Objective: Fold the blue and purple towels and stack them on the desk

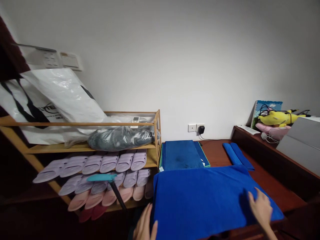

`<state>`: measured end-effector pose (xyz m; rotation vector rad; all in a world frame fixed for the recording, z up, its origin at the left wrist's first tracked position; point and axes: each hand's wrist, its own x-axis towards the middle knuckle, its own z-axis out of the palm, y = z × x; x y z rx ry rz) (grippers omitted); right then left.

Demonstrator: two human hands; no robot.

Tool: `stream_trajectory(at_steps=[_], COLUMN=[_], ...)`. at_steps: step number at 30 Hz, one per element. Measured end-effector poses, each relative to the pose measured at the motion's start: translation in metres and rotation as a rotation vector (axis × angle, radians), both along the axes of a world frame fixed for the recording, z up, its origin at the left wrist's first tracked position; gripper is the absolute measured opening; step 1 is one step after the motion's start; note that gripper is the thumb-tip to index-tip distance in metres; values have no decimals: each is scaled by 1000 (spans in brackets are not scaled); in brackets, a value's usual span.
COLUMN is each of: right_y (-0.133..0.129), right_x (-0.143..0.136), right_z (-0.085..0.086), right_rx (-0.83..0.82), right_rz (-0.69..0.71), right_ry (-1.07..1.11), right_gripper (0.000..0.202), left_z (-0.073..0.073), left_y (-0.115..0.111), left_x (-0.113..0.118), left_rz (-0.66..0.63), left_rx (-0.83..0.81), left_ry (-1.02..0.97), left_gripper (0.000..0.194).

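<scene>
A bright blue cloth lies spread out over the front of a reddish-brown wooden table. My left hand is at the cloth's left edge, its fingers stretched out and the thumb apart. Above the right part of the cloth is my right hand, fingers spread, casting a shadow on it; whether it touches the cloth I cannot tell. Behind the spread cloth sits a stack of folded darker blue cloths, some with green edging. Two narrow rolled or folded blue cloths rest farther right.
A wooden rack on the left holds several lilac slippers, pink slippers and bagged items. A blue-topped stick stands before it. On the raised right ledge are a yellow plush toy and a white box. A black plug sits in a wall socket.
</scene>
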<state>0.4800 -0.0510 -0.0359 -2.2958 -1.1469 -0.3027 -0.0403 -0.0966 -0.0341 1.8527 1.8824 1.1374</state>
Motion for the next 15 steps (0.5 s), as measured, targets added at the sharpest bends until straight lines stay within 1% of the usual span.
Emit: stream_trajectory(at_steps=[1, 2, 3, 5, 7, 9, 11, 13, 15], right_y=[8, 15, 20, 26, 28, 28, 28, 28, 26], right_x=[-16, -29, -39, -47, -43, -35, -29, -25, -25], right_z=[0, -1, -4, -13, -23, -32, -37, -40, -42], right_rx=[-29, -76, -132, -256, -359, -413, -442, -459, -463], right_rz=[114, 177, 210, 211, 200, 191, 183, 199, 214], right_ry=[-25, -47, -53, -39, -22, -36, -60, -91, -123], right_gripper=[69, 70, 70, 70, 70, 72, 73, 71, 69], left_z=[5, 8, 9, 6, -5, -16, -24, -26, -23], left_y=[3, 5, 8, 12, 16, 19, 21, 22, 22], left_x=[13, 25, 36, 48, 49, 45, 40, 37, 37], left_rz=[-86, -154, -203, -256, -258, -249, -260, -294, -333], left_rx=[27, 69, 116, 217, 278, 282, 252, 191, 88], left_ry=[165, 311, 439, 629, 732, 765, 746, 684, 595], left_gripper=[54, 56, 57, 58, 59, 59, 60, 59, 58])
